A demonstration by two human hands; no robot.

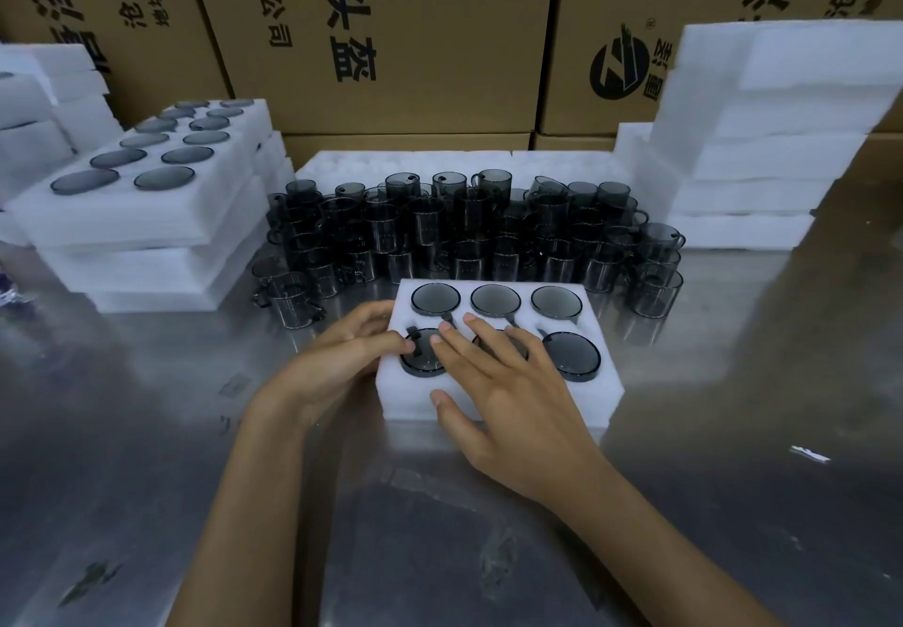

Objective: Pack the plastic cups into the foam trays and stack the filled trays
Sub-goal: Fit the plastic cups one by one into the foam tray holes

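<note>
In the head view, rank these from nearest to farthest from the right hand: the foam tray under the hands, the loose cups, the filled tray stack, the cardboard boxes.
1. Foam tray: directly under the right hand, touching it.
2. Loose cups: just behind the tray.
3. Filled tray stack: far left.
4. Cardboard boxes: along the back.

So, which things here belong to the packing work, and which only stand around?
For the job:
- foam tray under both hands, left hand, right hand
- loose cups
- filled tray stack
- empty trays

Just there:
- cardboard boxes
- steel table
</note>
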